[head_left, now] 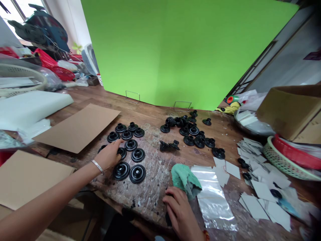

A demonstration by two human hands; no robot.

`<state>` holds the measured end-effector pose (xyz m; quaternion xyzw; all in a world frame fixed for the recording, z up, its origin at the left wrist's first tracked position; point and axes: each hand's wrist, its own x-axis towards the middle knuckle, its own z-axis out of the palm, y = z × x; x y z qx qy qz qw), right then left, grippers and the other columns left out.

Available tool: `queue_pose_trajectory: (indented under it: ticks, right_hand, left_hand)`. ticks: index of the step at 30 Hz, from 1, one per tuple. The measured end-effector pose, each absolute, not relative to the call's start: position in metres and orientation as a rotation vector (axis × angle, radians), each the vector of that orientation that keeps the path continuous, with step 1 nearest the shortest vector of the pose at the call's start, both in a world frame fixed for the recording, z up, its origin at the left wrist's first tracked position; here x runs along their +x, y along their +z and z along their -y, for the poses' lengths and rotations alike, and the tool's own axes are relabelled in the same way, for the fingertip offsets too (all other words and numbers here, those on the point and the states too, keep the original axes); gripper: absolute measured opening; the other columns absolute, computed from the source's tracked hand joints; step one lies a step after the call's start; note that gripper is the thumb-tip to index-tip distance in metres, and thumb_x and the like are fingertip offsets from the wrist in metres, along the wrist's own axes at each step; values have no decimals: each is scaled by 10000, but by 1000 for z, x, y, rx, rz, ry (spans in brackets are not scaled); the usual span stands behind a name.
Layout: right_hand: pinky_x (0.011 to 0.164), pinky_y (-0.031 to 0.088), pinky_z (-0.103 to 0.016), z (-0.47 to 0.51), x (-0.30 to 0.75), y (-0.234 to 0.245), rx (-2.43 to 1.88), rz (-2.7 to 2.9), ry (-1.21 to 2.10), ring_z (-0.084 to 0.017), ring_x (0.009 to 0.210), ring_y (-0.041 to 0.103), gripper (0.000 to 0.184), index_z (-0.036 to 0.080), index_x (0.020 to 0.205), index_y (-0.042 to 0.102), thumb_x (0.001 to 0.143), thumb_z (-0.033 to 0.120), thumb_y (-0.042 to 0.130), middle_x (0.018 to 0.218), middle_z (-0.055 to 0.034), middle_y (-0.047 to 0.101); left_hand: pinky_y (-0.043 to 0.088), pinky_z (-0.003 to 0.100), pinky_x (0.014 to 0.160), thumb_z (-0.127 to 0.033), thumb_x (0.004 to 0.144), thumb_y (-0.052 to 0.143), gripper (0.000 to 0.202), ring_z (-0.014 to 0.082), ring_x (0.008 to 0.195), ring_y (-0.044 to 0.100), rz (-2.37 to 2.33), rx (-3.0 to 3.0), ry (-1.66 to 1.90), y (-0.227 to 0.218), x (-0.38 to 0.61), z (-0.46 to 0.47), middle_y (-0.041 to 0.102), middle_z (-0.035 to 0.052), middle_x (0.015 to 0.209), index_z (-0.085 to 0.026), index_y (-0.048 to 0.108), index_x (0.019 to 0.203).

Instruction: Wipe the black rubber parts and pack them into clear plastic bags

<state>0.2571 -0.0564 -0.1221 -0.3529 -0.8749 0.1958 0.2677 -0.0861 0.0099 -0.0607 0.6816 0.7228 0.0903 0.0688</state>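
Observation:
My left hand point(110, 155) is over the left group of black flanged round parts, its fingers curled round one part point(122, 153). Each part has a wide disc base and a raised hub. Near it in loose rows stand several more, among them a front part point(137, 173) with a small bright centre. My right hand point(178, 209) rests at the table's front edge, fingers bent over a dark round part point(168, 219) that is mostly hidden. Just beyond its knuckles lies a crumpled green cloth point(186, 179).
A heap of black parts point(189, 140) lies at centre right, with two tipped ones point(169, 145) nearer. Clear plastic bags point(213, 197) and scattered white cards point(263, 190) lie right. Cardboard sheets point(77, 129) are left. A green board point(160, 50) stands behind; a basket point(283, 164) is right.

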Motion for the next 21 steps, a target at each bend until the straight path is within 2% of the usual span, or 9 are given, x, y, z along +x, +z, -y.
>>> queue_pose_trajectory:
  ticks: [5,10,13,16,19,21]
  right_hand:
    - [911,469,-418,56,258,-123,-944,2360,520,-238,1095,501,341,205,1008,546,792,-24,415,1108,-96,529]
    - [902,478,-409,55,258,-122,-934,2357,489,-233,1078,517,343,203,992,558,781,-25,413,1095,-94,542]
    - [900,483,-407,55,257,-121,-933,2349,477,-232,1077,522,335,204,990,565,785,-15,416,1093,-95,548]
    - [897,488,-409,55,257,-121,-932,2358,469,-235,1077,526,337,206,991,568,782,-10,416,1096,-96,552]
    - [891,492,-403,55,257,-121,-926,2358,452,-233,1068,533,339,211,986,570,775,-6,416,1089,-93,558]
    - [886,491,-394,54,257,-122,-923,2349,436,-229,1058,539,342,213,978,572,768,-6,414,1078,-90,563]
  left_hand:
    - [451,382,920,-213,721,501,492,289,1064,591,-2095,2077,300,-64,-89,-11,617,141,1154,-146,480,1207]
    - [515,337,804,-305,687,525,565,259,966,629,-2007,1925,429,-52,-113,-15,660,92,1072,-176,487,1236]
    - [516,320,820,-308,682,484,542,248,984,623,-2169,1878,509,-41,-145,-24,654,96,1092,-162,519,1203]
    - [504,353,854,-305,677,483,538,258,953,630,-2310,1853,427,-35,-174,-35,653,117,1066,-143,540,1187]
    - [521,350,804,-351,685,524,607,252,889,650,-2299,1843,344,-40,-183,-44,638,120,1077,-159,507,1261]
    - [508,370,830,-391,735,514,659,261,909,648,-2324,1845,328,-50,-177,-49,612,134,1114,-164,430,1348]
